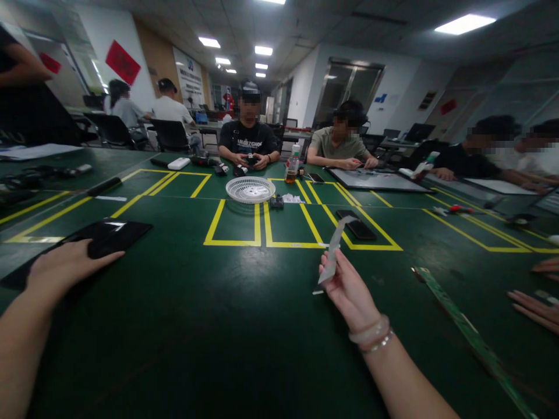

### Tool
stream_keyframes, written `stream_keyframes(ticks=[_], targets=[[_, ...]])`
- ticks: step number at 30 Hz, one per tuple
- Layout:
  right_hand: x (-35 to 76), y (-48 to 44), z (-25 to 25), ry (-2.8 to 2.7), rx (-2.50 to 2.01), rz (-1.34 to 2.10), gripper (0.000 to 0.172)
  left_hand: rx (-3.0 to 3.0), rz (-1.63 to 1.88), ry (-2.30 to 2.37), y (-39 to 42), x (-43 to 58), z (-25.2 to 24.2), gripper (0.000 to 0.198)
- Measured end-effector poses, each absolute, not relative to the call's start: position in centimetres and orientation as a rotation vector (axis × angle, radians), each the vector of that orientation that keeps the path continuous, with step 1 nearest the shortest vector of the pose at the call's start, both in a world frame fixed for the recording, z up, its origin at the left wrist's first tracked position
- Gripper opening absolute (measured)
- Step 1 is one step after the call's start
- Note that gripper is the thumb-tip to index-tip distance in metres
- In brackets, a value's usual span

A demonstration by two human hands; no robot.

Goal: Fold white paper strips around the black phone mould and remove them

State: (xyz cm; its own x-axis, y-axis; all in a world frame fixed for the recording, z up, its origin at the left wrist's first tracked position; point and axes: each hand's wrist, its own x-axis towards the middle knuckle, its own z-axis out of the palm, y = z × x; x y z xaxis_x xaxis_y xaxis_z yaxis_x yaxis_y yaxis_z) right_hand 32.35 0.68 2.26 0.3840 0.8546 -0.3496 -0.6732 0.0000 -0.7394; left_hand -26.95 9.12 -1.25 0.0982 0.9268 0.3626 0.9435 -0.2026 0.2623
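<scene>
Left hand [65, 265] lies flat, palm down; right hand [349, 288] is raised, fingers apparently pinched.

Left hand [65, 269] lies flat on a black panel [94, 240] at the frame's left; right hand [349, 288] pinches a pale strip [334, 250] upright at center. A white basket [250, 189] sits beyond.

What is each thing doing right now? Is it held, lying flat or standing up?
left hand, open, resting flat on the black panel.
black panel, lying flat, dark.
right hand, closed on the pale strip.
pale strip, held upright above the table.
white basket, standing right way up.
bottle, upright.
black phone, lying flat, screen dark.
green strip, lying flat.
</scene>
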Motion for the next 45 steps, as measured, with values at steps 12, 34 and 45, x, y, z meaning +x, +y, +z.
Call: stream_keyframes(ticks=[12, 34, 45], targets=[[32.3, 0.6, 2.7, -0.175, -0.936, 1.272, 0.008, -2.500, -0.491, -1.865, 7.1, -11.6, 1.7, 0.086], [30.3, -0.9, 2.5, -1.129, -1.048, 1.253, 0.035, -2.899, -0.521, -0.768, -0.2, 0.8, -0.5, 0.073], [28.5, -3.1, 2.3, -2.594, -1.191, 0.252, 0.027, -2.903, -0.501, -0.546, -1.1, 1.1, -0.2, 0.043]])
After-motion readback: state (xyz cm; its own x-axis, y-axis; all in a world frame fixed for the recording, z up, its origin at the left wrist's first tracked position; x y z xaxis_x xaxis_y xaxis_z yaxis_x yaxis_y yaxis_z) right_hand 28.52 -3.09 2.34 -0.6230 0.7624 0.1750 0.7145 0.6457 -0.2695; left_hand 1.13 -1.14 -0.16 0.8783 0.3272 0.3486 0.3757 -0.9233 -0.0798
